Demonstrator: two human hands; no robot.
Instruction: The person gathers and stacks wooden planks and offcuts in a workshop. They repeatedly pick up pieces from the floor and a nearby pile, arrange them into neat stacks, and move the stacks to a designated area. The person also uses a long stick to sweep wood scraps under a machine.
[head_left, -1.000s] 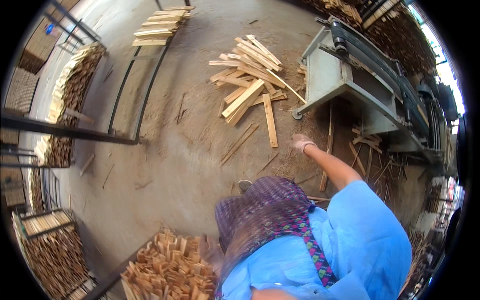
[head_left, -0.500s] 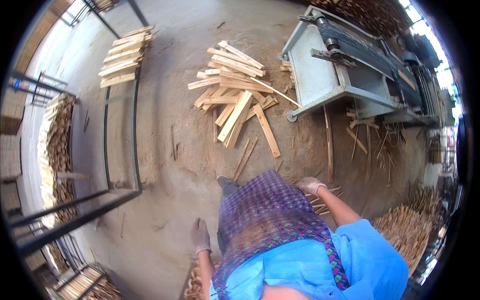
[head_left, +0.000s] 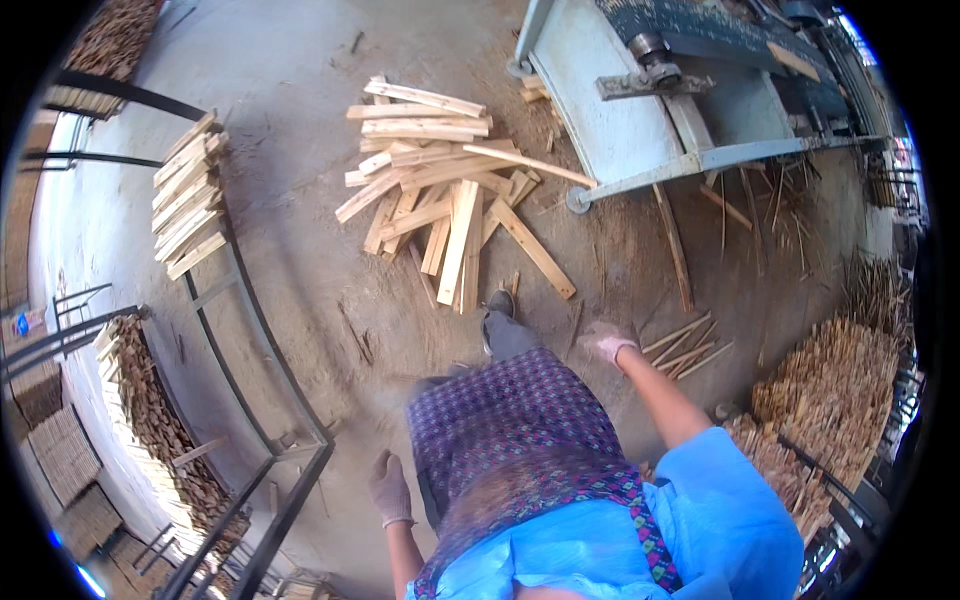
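The pale, straight-edged wooden boards [head_left: 458, 240] look raw and matt. The long, dark rack frame [head_left: 292, 507] is dull metal; the blue-grey, boxy machine [head_left: 600, 110] is painted metal. Matt, pinkish cloth covers the right hand [head_left: 606, 344]; the purple patterned apron [head_left: 510, 415] is cloth.

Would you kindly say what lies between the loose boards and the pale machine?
The head view shows littered floor, a thin wooden strip reaching from the loose boards toward the pale machine, and wood pieces.

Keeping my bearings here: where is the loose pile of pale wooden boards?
In the head view, the pile lies on the floor at upper centre, between the black metal rack at left and the pale blue-grey machine at right.
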